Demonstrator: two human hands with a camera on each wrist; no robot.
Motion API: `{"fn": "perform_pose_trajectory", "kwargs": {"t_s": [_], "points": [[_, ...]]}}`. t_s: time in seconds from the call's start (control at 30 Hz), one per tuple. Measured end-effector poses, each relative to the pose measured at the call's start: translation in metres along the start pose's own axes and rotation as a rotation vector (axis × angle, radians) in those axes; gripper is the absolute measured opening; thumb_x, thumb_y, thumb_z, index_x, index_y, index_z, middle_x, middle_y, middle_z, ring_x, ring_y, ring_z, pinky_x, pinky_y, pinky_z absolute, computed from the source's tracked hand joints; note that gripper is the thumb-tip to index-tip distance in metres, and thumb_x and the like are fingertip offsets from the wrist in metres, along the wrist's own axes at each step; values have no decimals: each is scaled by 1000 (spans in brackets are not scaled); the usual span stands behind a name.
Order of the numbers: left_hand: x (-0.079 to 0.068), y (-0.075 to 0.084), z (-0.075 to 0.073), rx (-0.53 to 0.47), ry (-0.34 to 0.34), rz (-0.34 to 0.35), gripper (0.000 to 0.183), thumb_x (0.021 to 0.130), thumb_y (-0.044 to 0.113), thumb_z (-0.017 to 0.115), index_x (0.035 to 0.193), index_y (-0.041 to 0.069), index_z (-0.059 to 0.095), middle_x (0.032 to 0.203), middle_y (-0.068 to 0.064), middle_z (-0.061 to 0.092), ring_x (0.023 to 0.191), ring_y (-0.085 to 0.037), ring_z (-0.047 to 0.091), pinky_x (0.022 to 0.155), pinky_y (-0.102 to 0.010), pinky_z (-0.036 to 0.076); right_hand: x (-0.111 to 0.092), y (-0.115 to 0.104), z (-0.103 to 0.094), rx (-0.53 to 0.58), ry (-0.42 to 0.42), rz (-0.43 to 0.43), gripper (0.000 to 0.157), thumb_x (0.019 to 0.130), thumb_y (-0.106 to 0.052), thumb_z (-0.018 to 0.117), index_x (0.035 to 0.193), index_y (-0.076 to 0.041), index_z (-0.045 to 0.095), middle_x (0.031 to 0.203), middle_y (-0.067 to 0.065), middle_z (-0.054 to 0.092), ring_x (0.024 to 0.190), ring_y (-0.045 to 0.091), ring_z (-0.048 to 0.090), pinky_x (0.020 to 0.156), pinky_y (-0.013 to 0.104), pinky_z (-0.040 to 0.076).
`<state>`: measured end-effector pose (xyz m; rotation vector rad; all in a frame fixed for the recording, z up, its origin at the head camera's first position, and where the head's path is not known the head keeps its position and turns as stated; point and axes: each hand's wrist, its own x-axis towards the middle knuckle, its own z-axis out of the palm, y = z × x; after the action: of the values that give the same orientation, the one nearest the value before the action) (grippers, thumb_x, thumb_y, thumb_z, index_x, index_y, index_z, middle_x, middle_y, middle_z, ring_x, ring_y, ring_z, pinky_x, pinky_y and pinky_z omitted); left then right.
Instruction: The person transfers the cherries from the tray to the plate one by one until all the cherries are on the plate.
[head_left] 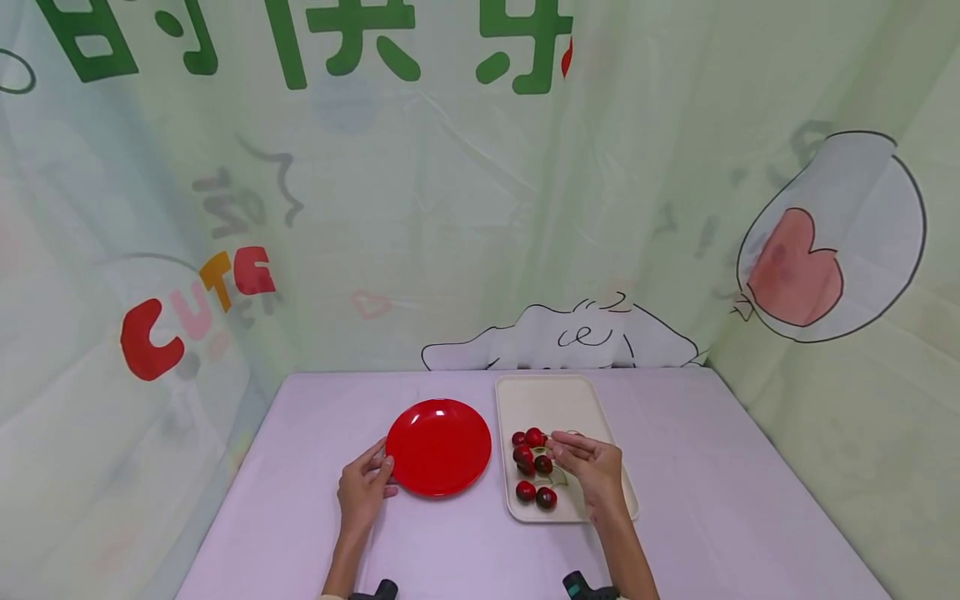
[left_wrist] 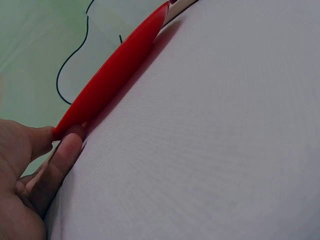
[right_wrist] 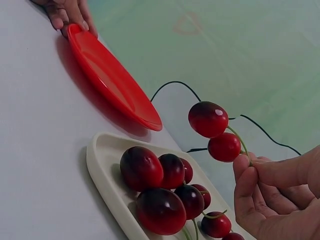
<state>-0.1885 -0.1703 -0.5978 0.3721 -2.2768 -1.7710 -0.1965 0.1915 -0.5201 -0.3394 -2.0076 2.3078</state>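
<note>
"Right hand (right_wrist: 280, 197) fills the nearest bit of the R wrist cam. Grip?"

"Pinching a stem (right_wrist: 241, 140), prob. both; cherry pair (right_wrist: 208, 119) sticks out L of the fingertips, above the tray (head_left: 547, 400)."

"Red plate (head_left: 438, 450)?"

"Further L, just past tray's edge, i.e. the side the pair points. L hand (head_left: 363, 492) pinches its L rim."

"Loose cherries (head_left: 546, 498)?"

"In tray, L half, nearer R grip than L."

This looks like a curtained booth (head_left: 75, 467), with cartoon-printed pale green fabric (head_left: 480, 192) hanging behind and on both sides of the desk (head_left: 720, 492).
</note>
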Motion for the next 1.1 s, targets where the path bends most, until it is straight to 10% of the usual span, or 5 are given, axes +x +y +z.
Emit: {"fn": "perform_pose_trajectory", "kwargs": {"t_s": [1.1], "points": [[2,-4,1,5,12,-14,43,109,17,69,152,14,66,118,-22,74,72,-14,80,67,-18,64,-5,-2,24,0,-30,-15,30,98,7,75,127,17,71,104,16,85,84,15,84,77,18,66]]}}
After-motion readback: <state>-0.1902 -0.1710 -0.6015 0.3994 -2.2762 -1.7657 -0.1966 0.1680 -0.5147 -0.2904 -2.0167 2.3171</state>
